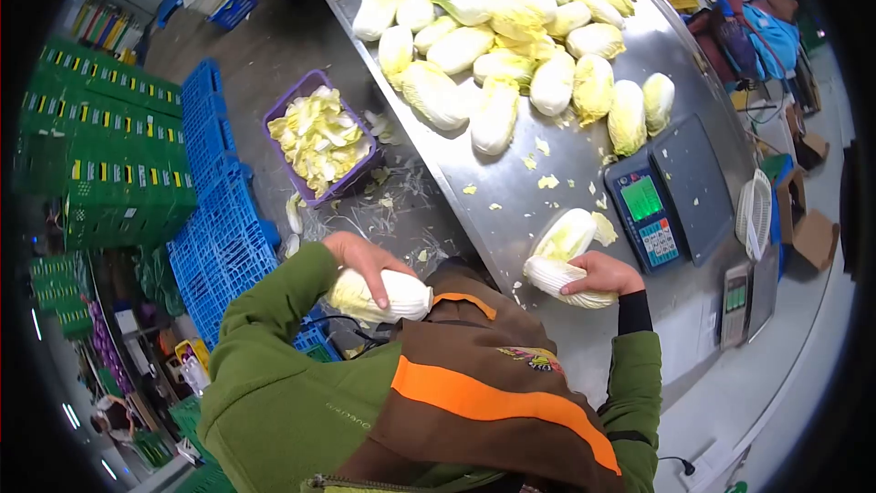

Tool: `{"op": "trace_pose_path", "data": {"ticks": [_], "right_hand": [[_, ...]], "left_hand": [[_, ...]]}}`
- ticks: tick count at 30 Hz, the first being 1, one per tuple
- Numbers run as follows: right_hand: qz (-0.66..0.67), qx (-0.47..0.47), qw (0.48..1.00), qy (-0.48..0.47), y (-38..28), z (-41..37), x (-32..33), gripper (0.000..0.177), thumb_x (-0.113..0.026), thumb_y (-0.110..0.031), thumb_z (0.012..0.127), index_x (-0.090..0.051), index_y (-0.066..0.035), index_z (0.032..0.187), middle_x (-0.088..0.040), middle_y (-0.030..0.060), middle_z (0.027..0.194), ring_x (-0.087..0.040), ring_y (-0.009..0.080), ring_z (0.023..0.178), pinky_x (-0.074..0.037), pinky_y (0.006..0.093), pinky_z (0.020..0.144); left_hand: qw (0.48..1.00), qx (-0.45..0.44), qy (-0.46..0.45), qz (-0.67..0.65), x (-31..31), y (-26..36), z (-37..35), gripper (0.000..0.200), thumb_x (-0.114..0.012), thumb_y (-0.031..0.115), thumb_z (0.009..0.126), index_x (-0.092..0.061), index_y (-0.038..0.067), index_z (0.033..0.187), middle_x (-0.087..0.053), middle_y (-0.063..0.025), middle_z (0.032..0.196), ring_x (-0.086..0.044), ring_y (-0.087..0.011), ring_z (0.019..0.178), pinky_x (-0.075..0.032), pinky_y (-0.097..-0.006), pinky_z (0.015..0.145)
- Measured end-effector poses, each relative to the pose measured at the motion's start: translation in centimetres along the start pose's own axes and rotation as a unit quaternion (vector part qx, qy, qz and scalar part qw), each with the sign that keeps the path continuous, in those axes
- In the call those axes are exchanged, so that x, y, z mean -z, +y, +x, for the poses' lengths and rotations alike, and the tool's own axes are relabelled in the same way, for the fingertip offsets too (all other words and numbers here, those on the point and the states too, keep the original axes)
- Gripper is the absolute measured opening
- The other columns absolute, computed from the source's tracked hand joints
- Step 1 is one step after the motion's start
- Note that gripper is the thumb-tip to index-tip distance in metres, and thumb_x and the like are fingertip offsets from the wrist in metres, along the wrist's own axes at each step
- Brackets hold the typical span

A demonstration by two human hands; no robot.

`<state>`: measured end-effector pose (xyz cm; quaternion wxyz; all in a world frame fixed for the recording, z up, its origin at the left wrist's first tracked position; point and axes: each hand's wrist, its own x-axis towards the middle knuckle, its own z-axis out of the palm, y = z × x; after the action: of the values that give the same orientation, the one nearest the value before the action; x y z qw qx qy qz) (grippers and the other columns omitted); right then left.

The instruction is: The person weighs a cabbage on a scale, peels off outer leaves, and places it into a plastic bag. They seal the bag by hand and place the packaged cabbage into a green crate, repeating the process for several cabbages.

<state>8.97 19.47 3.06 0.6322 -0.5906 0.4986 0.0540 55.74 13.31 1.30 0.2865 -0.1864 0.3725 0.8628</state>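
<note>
Sorting, likely: left hand [360, 260] grasps cabbage 1 [392, 297] past the worktop [497, 173] edge, right hand [604, 274] cabbage 2 [555, 277] near the scale [675, 192]; both need placing.

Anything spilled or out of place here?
Cabbage leaf scraps lie on the floor beside the purple crate, outside it instead of in with the trimmings. Smaller bits dot the steel table. The left hand grips a raised cabbage, the right hand a table cabbage; both look intact.
</note>
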Motion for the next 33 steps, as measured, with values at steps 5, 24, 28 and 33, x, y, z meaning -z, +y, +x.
{"op": "trace_pose_path", "data": {"ticks": [5, 24, 28, 33], "right_hand": [[-0.083, 0.197, 0.972, 0.101, -10.2, 10.8, -1.8, 0.064, -0.072, -0.054, 0.079, -0.065, 0.002, 0.110, -0.067, 0.0227, 0.091, -0.065, 0.0364, 0.088, -0.049, 0.0421, 0.079], [0.785, 0.350, 0.373, 0.350, 4.9, -5.2, -19.8, 0.052, -0.063, -0.019, 0.096, -0.043, 0.000, 0.140, -0.059, 0.0094, 0.129, -0.060, 0.0226, 0.118, -0.049, 0.0379, 0.102], [0.720, 0.318, 0.351, 0.508, 7.1, -13.2, -26.8, 0.045, -0.055, -0.020, 0.100, -0.045, 0.006, 0.136, -0.059, 0.0160, 0.128, -0.062, 0.0243, 0.115, -0.050, 0.0396, 0.101], [0.717, 0.310, 0.190, 0.595, 11.1, -20.5, -34.7, 0.052, -0.059, -0.021, 0.094, -0.043, 0.002, 0.138, -0.059, 0.0153, 0.127, -0.062, 0.0250, 0.112, -0.051, 0.0386, 0.097]], "left_hand": [[0.994, -0.096, -0.018, -0.039, -2.3, 3.0, -0.2, 0.103, -0.090, 0.018, 0.064, -0.034, -0.003, 0.148, -0.052, -0.0148, 0.138, -0.048, -0.0208, 0.128, -0.038, -0.0337, 0.107], [0.968, -0.222, 0.105, 0.044, -7.9, 15.8, 31.0, 0.074, -0.038, 0.060, 0.098, -0.034, 0.003, 0.146, -0.047, -0.0158, 0.143, -0.046, -0.0294, 0.132, -0.035, -0.0428, 0.112], [0.974, -0.209, -0.084, 0.002, -11.5, 18.2, 42.4, 0.056, -0.036, 0.043, 0.105, -0.043, -0.001, 0.140, -0.047, -0.0173, 0.142, -0.039, -0.0251, 0.137, -0.031, -0.0407, 0.113], [0.793, -0.377, 0.143, 0.457, -19.7, 25.4, 63.7, 0.030, -0.073, 0.028, 0.087, -0.072, -0.002, 0.090, -0.070, -0.0096, 0.077, -0.064, -0.0158, 0.068, -0.050, -0.0278, 0.068]]}}
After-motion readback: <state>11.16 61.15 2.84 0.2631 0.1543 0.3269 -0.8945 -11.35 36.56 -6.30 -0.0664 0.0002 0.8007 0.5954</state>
